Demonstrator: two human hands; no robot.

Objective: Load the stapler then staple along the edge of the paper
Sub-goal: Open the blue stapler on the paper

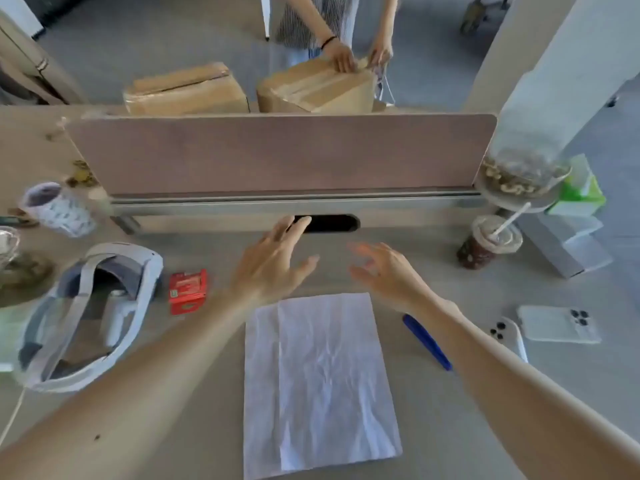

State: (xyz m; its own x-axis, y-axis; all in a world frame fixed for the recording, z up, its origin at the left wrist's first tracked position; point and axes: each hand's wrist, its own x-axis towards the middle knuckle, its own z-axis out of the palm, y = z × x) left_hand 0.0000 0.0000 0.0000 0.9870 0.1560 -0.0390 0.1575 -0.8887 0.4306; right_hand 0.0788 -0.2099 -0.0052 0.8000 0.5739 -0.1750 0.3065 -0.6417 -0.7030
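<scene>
Holding nothing, my left hand (273, 265) and right hand (388, 271) hover spread above the creased paper (320, 382). I should fetch the blue stapler (427, 342) beside my right forearm, then the red staple box (188, 291).

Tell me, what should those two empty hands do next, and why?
Probably the right hand should drop back to the blue stapler lying just right of the paper. Both hands hover open and empty, nothing is loaded yet, and the red staple box waits near the left hand.
</scene>
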